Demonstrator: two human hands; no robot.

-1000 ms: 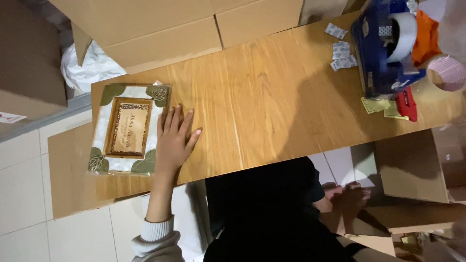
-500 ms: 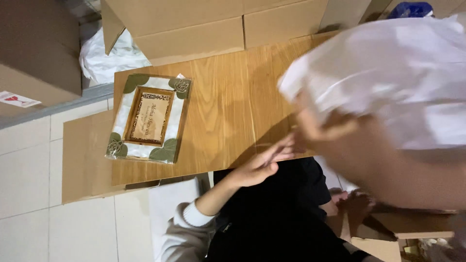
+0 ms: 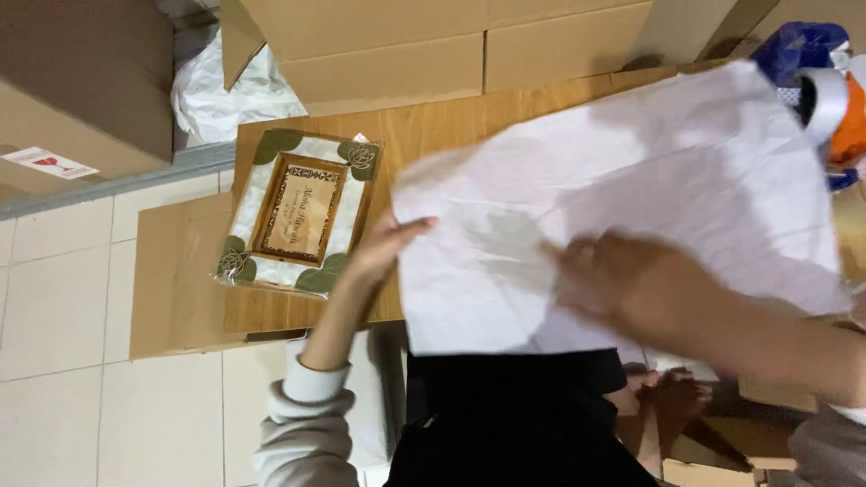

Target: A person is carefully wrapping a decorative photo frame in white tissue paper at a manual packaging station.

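A big sheet of white tissue paper [image 3: 631, 198] lies spread over the wooden table [image 3: 433, 126], from the middle out toward 3 o'clock. The left hand [image 3: 383, 248] holds the paper's edge at 9 o'clock of the sheet, fingers together and curled on it. The right hand [image 3: 631, 284] lies flat on top of the paper near 5 o'clock, fingers spread a little; it looks blurry. A picture frame [image 3: 298, 212] with green leaf corners and a brown middle sits on the table just beside the left hand, at 9 o'clock. Cardboard boxes [image 3: 406, 45] stand at 12 o'clock. A tape roll [image 3: 825, 99] peeks out at 2 o'clock.
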